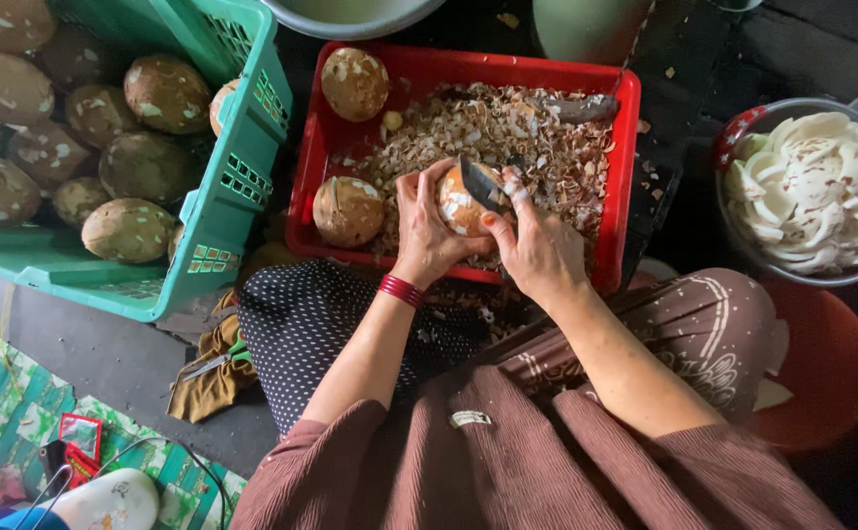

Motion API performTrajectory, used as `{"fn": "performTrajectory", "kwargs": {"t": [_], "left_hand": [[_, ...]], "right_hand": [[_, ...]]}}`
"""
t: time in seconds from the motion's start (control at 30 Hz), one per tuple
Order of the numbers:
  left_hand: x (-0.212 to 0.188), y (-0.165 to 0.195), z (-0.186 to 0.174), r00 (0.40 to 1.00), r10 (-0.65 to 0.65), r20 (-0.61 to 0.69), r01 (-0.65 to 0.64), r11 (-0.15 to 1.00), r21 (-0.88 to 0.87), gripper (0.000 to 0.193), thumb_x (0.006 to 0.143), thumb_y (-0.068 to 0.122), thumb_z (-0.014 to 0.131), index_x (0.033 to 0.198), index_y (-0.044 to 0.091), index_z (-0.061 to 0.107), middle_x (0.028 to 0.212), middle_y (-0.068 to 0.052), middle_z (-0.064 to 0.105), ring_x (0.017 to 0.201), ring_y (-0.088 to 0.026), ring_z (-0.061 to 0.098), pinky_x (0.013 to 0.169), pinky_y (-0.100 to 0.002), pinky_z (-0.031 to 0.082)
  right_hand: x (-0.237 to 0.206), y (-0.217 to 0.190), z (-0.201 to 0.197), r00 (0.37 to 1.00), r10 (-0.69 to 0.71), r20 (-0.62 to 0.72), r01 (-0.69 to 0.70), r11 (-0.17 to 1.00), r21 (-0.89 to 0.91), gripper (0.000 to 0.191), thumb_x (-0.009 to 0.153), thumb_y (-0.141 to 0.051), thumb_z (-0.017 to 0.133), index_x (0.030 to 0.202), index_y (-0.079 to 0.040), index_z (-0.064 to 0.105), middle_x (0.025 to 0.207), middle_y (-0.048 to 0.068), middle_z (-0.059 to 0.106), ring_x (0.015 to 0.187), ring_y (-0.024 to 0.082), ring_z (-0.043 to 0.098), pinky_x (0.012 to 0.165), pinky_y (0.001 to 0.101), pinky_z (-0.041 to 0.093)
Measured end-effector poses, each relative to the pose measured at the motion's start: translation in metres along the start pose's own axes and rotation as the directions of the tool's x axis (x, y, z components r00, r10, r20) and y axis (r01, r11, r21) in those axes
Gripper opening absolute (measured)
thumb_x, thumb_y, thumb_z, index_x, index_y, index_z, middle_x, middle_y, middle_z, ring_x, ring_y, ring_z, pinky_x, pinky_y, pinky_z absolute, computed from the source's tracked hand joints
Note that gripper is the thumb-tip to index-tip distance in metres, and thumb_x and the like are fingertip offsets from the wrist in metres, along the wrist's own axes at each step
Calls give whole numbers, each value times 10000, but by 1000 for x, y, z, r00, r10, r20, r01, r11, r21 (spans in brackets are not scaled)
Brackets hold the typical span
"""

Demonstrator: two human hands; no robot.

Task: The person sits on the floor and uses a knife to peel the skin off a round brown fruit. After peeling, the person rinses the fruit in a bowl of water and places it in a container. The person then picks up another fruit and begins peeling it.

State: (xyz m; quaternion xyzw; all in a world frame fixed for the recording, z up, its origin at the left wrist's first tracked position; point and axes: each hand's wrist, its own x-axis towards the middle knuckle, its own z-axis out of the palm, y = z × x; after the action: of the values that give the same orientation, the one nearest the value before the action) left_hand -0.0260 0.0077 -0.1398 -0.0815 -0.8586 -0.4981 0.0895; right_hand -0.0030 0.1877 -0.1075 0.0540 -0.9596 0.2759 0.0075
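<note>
One coconut (463, 201), round and partly pared, sits at the centre of the frame over the red tray (628, 118); patches of brown skin remain on white flesh. It looks hard and fairly heavy for its size, a stiff ball that will not give under the fingers, and the bared white parts are probably slick. The left hand (429, 231) is wrapped closed around its left side, thumb over the top, which seems the sound place to grip: on the remaining brown skin, well away from the edge. The right hand (539, 250) is closed on a knife (478, 185), its dark blade laid against the coconut's upper right, thumb close beside the blade. A slip on that curved surface would bring the edge toward the left fingers.

Under the hands the tray is heaped with brown shavings (537, 137); two unpeeled coconuts lie in it, one at its upper left corner (354, 83), one at lower left (348, 210). A second blade (576, 108) rests on the shavings near the upper right. At the upper left of the frame a green crate (238, 186) holds many brown coconuts. At the right edge a bowl (743, 128) is filled with white peeled pieces (812, 191)
</note>
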Motion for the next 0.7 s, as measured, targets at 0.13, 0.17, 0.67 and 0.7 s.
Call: {"fn": "performTrajectory", "kwargs": {"t": [0.13, 0.17, 0.67, 0.7], "left_hand": [[-3, 9, 5, 998, -57, -6, 57, 996, 70, 1182, 414, 285, 1027, 1441, 147, 458, 1308, -182, 427, 1246, -364, 461, 1078, -459, 454], [-4, 12, 6, 997, -77, -7, 77, 991, 108, 1217, 392, 261, 1025, 1456, 151, 444, 1320, -194, 407, 1253, -368, 452, 1067, -459, 455], [-11, 3, -4, 991, 1, -134, 2, 1000, 27, 1223, 422, 292, 1069, 1465, 124, 452, 1348, -166, 491, 1269, -333, 524, 1110, -425, 490], [-11, 2, -4, 991, 23, -129, -21, 1000, 18, 1237, 417, 301, 1074, 1460, 110, 438, 1341, -180, 487, 1265, -341, 515, 1108, -436, 479]], "right_hand": [[12, 9, 0, 949, 212, 234, -294, 862, 413, 659, 1020, -575, 392, 1570, -212, 420, 742, -42, 656, 412, 127, 506, 325, 302, 449], [13, 12, -1, 940, 203, 274, -330, 750, 574, 667, 1009, -580, 374, 1565, -214, 418, 784, -81, 656, 392, 94, 465, 295, 271, 430], [19, 23, 1, 888, 220, 405, -450, 606, 656, 720, 969, -571, 514, 1598, -255, 363, 1247, 22, 500, 467, 27, 514, 374, 228, 503], [19, 22, 1, 884, 216, 414, -452, 618, 643, 736, 960, -579, 513, 1592, -229, 368, 1272, 92, 540, 466, 36, 514, 363, 229, 498]]}}
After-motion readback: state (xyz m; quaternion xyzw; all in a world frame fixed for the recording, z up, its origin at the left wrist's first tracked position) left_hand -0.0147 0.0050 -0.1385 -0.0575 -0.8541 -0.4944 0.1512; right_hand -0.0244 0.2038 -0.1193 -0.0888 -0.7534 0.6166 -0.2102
